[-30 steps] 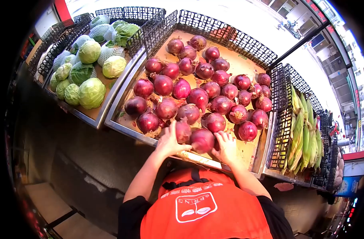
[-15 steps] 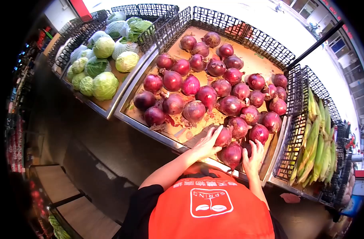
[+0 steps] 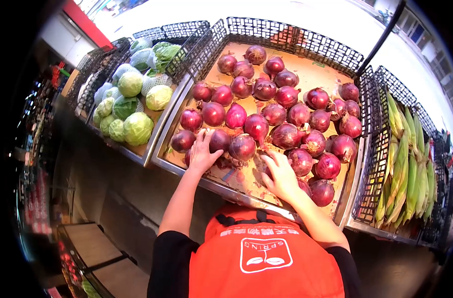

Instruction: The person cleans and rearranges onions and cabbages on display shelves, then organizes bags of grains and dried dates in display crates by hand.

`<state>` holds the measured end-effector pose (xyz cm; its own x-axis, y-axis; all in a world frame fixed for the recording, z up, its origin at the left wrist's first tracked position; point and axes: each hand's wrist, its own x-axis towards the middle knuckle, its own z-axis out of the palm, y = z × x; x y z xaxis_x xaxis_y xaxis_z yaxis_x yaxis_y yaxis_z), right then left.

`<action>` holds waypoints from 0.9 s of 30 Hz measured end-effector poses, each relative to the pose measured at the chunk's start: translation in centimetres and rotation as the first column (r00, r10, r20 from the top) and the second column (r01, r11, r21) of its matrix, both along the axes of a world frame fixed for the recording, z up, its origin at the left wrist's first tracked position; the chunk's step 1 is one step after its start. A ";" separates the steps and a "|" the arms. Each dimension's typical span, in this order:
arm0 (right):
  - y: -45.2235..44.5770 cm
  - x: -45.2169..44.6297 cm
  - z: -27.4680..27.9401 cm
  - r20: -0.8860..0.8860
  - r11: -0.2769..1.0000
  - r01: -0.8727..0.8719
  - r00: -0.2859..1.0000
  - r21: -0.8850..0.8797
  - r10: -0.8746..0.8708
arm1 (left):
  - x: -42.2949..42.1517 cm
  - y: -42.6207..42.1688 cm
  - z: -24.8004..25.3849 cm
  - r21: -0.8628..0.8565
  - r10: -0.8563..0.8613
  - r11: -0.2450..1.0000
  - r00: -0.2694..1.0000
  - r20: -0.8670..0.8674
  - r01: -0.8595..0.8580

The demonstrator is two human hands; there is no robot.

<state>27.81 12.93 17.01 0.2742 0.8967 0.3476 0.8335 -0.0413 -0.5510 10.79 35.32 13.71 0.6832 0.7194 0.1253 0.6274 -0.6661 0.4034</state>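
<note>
Resting against red onion [image 3: 219,141] at near left of tray [image 3: 249,187], your left hand [image 3: 202,152]: fingers curved, clamped or loose cannot tell. Your right hand [image 3: 280,174]: fingers apart, holding nothing. Onion probably firm, moderately heavy, papery-slippery; take hold round widest sides.

The red onions [image 3: 274,114] are gleaming, their smooth skins peeling into dry, papery scraps. The tan lining board [image 3: 311,67] is looking matt, while the metal rim [image 3: 216,188] is catching light. Black plastic lattice [image 3: 311,42] is looking hard and smooth. Cabbages [image 3: 137,129] are showing waxy leaves, corn husks [image 3: 411,179] are appearing fibrous, and the red cloth apron [image 3: 216,270] is looking matt.
</note>
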 end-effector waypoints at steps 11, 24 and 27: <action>11.7 -4.0 -3.9 0.058 0.872 0.295 0.953 -0.390 -0.296 | 2.4 4.7 0.6 -0.173 -0.362 0.919 0.932 -0.008 0.355; 2.1 -2.1 1.9 -0.121 0.670 0.737 0.675 0.087 -0.728 | 3.8 4.1 4.0 -0.465 -0.523 0.666 0.810 0.266 0.583; 0.4 3.5 1.8 -0.192 0.471 0.864 0.500 0.177 -0.845 | 6.9 0.8 3.9 -0.513 -0.562 0.594 0.776 0.286 0.620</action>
<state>31.31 13.33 18.77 0.8915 0.1022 0.4413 0.4131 -0.5832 -0.6994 17.68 36.15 17.59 0.9907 0.1153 -0.0723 0.1220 -0.5169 0.8473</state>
